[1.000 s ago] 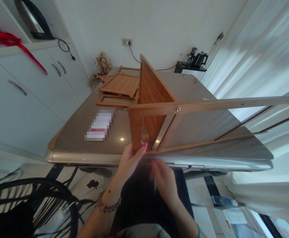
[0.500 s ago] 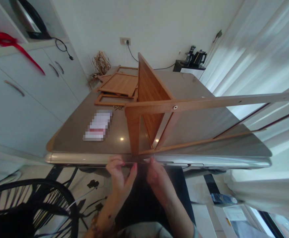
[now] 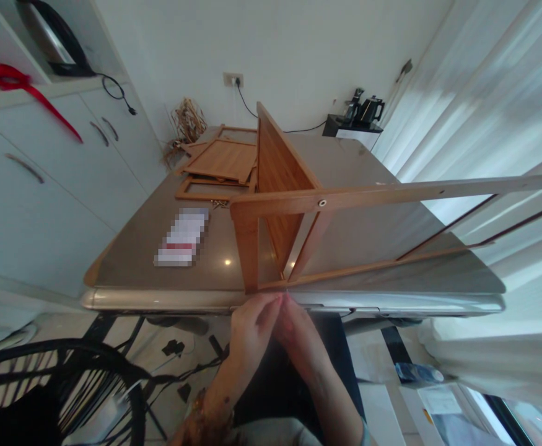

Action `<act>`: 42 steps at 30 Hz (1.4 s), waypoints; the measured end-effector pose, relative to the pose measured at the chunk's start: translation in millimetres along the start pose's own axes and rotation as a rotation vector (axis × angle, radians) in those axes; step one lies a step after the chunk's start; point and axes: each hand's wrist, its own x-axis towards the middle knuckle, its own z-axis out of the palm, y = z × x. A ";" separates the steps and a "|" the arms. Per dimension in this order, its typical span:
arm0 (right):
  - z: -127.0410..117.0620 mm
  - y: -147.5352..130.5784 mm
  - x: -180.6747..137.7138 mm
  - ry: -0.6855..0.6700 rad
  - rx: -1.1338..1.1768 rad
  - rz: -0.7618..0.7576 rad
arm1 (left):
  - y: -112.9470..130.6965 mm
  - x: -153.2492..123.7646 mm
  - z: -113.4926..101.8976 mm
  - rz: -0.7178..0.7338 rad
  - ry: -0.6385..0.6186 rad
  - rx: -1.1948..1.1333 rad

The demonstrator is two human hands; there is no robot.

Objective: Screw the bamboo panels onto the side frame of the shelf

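Here the honey-brown wooden frame (image 3: 382,194) is seen stood up on the glossy grey, metal-edged bench (image 3: 131,254), its squared end at the near edge, its long upper rail run out to the right. Behind that rail, a broad brown wooden board (image 3: 284,164) is held on edge, slanting away. And just below the frame's near lower corner, the left hand (image 3: 253,328) and the right hand (image 3: 301,341) are brought together, fingertips meeting! Whether anything small is pinched in either grip cannot be told; the tips are too blurred. For clean work, it is judged, the frame's corner should be kept steady, any small part lined up squarely before being turned or pressed, and the board not knocked askew. Left of the frame, a small heap of brass-coloured metal fittings (image 3: 219,204) is spotted; beyond them, flat brown wooden panels (image 3: 222,161) are stacked. Nearer, also left of the frame, a white, red-banded flat item (image 3: 182,236) is laid, pixelated out.
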 end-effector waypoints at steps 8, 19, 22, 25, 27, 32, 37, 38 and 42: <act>-16.9 -12.2 -14.2 0.277 -1.098 -0.534 | -2.8 4.2 -1.6 0.135 -0.053 0.082; -16.6 -36.5 -4.8 0.244 -1.837 -0.960 | 2.5 13.7 -1.8 0.089 -0.149 0.011; -17.6 -35.8 -3.4 0.234 -1.803 -0.941 | 3.9 12.6 2.2 0.010 -0.151 -0.054; -18.4 -33.2 -3.7 0.254 -1.683 -0.828 | 2.2 3.7 7.9 -0.125 -0.112 -0.165; -17.2 -32.6 -4.6 0.256 -1.547 -0.733 | 0.3 -5.2 12.1 -0.243 -0.094 -0.274; -14.8 -34.4 -5.2 0.186 -1.115 -0.487 | 0.2 -20.1 21.6 -0.547 -0.158 -0.629; -16.7 -36.1 -2.9 0.187 -0.984 -0.429 | 3.9 -16.7 25.0 -0.610 -0.223 -0.654; -16.4 -36.6 -2.8 0.185 -0.978 -0.426 | 3.9 -16.3 25.3 -0.612 -0.224 -0.649; -14.5 -37.4 -2.8 0.179 -0.992 -0.442 | 2.1 -18.8 27.7 -0.626 -0.219 -0.699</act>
